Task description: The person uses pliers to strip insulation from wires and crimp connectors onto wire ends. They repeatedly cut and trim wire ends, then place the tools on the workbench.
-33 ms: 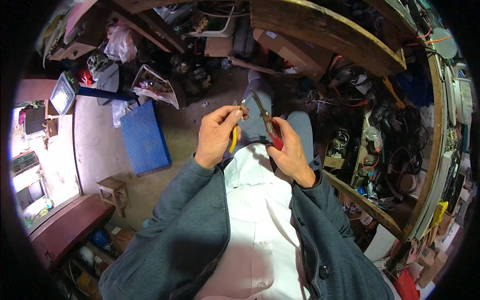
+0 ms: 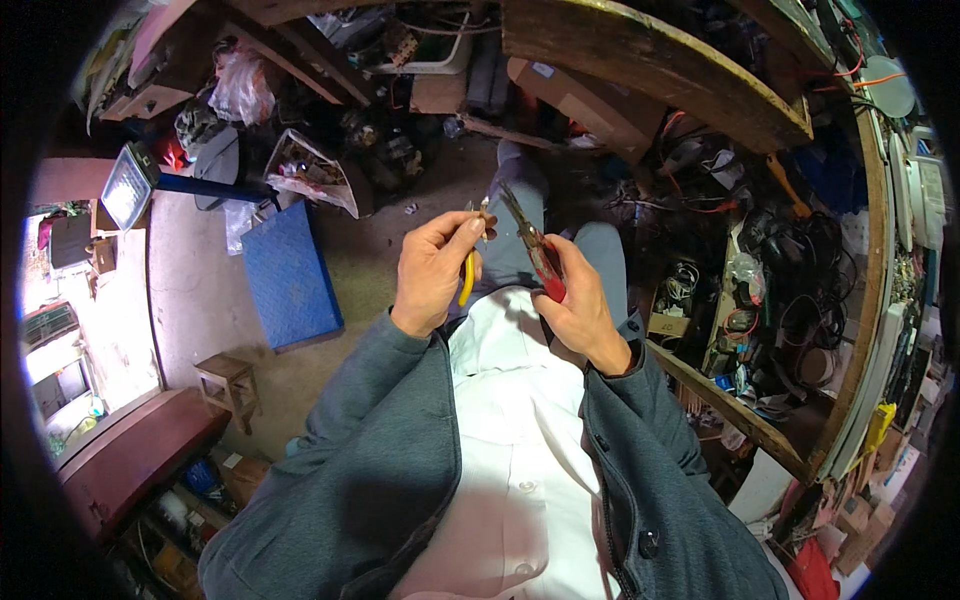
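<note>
1. My left hand (image 2: 433, 270) is closing its thumb and fingertips on a small piece (image 2: 486, 216), pinching it with no visible gap; I am not making out clearly what the piece is.
2. The piece is sticking out at the tips of that pinch, on the side facing my other hand.
3. A yellow handle (image 2: 467, 279) is showing below the same pinch, running down beside my curled fingers; I cannot tell how firmly they are holding it.
4. My right hand (image 2: 578, 308) is wrapping around red-handled pliers (image 2: 533, 244), its fingers folding closed over the grips.
5. The pliers' nose is pointing up and away from that fist, leaning toward the pinched piece and ending just beside it, apart from it; how far its jaws are parting I cannot tell.
6. My grey trousers (image 2: 600, 262) are lying beneath both hands.
7. A blue platform (image 2: 290, 275) is resting on the floor, well left of my left hand.
</note>
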Motion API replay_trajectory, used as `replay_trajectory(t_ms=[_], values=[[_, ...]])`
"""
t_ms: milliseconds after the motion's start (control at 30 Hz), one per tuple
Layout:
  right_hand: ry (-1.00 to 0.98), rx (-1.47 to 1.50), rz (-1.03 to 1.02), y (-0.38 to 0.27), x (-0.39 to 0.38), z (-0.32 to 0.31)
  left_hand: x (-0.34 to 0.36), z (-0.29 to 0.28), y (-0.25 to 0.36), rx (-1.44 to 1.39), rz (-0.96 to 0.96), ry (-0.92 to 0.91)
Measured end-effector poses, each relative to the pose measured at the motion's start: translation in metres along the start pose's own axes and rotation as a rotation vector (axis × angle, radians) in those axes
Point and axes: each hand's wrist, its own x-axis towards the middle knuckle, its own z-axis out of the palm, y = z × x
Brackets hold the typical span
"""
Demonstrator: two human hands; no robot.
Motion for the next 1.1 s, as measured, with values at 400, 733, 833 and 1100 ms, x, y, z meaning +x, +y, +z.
replay_trajectory(t_ms=[400,733,833,1100], values=[[0.094,-0.396,-0.144,-0.018,0.002,0.001,-0.006,0.008,0.004,0.243,0.069,0.108],[0.179,-0.531,-0.128,-0.028,0.003,0.002,-0.005,0.008,0.013,0.287,0.088,0.063],[0.145,-0.247,-0.079,-0.021,-0.002,0.009,-0.005,0.008,0.013,0.368,0.162,0.064],[-0.224,0.931,0.454,-0.025,-0.006,0.013,-0.002,0.011,0.022,0.424,0.211,0.078]])
